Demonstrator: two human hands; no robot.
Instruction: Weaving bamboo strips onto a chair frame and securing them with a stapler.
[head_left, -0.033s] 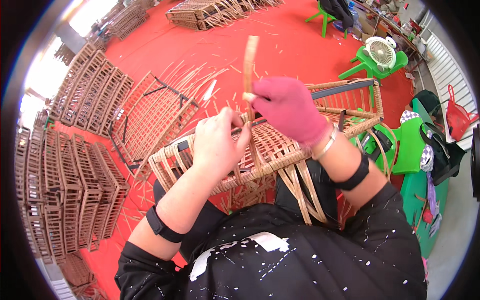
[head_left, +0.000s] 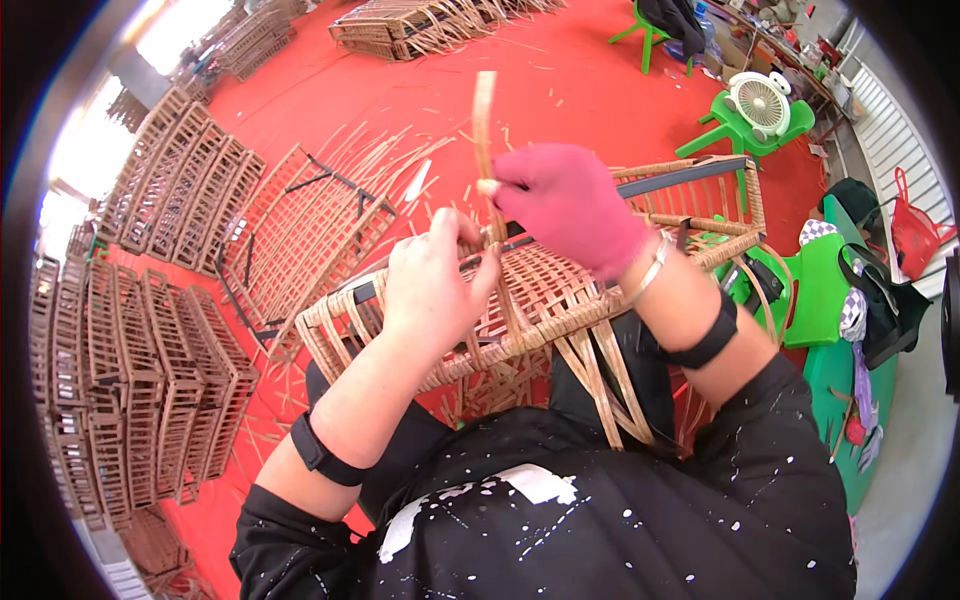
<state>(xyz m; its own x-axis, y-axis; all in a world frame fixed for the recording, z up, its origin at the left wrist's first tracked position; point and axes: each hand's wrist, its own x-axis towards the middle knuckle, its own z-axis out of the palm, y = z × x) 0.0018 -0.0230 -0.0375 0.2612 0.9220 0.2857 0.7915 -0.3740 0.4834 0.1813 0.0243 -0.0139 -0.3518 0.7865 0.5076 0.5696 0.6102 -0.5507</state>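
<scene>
A half-woven cane panel on a dark metal frame (head_left: 560,300) lies across my lap. My left hand (head_left: 430,285), bare, presses down on the weave near its top edge, fingers curled against a strip. My right hand (head_left: 570,205), in a magenta glove, pinches a flat cane strip (head_left: 484,120) that stands upright above the panel. Its lower end runs into the weave between my two hands. Loose strip ends (head_left: 600,385) hang from the panel over my knees.
Stacks of finished woven panels (head_left: 150,380) line the left side on the red floor. Another partly woven frame (head_left: 300,230) lies ahead to the left. A green chair holding a small fan (head_left: 760,105), a green stool (head_left: 815,290) and bags (head_left: 915,225) stand to the right.
</scene>
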